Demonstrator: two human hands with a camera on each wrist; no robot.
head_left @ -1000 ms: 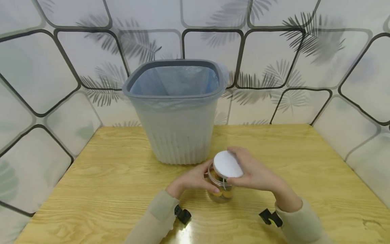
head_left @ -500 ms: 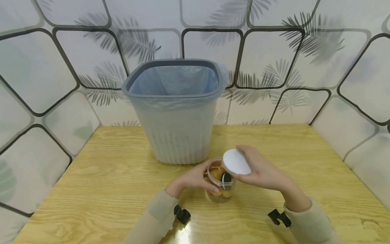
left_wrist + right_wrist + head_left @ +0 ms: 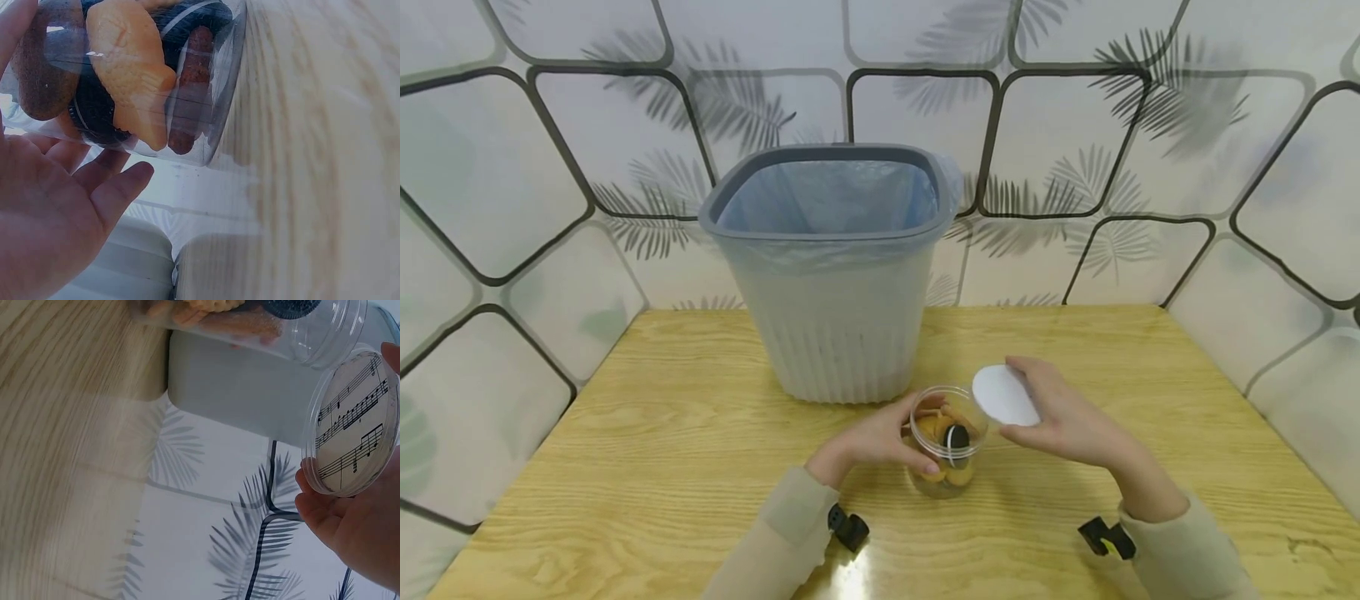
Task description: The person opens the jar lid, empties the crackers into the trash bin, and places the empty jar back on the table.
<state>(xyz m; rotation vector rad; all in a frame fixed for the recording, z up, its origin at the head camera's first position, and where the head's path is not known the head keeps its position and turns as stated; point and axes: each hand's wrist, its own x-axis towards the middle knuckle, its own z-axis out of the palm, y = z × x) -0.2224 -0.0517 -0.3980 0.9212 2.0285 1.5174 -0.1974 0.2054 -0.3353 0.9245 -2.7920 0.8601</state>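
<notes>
My left hand (image 3: 880, 433) grips a clear jar (image 3: 950, 485) from its left side, thumb in front and fingers behind. Inside it are cookies: a black sandwich cookie with white filling (image 3: 956, 438), golden ones, and, in the left wrist view, a fish-shaped one (image 3: 134, 69) and a reddish-brown stick (image 3: 192, 87). The jar's mouth is uncovered. Just right of the mouth, my right hand (image 3: 1060, 415) holds the round lid (image 3: 1003, 395) by its edge, white side up. In the right wrist view the lid's underside (image 3: 353, 422) shows printed music notes.
A tall pale bin (image 3: 842, 325) with a grey rim and bluish liner stands behind the jar, slightly left. All this is on a wooden table (image 3: 685, 442). Leaf-patterned walls (image 3: 1075, 150) enclose the back and sides.
The lid has come off the jar's mouth and moved right in my right hand, uncovering the cookies. My left hand and the jar have stayed in place.
</notes>
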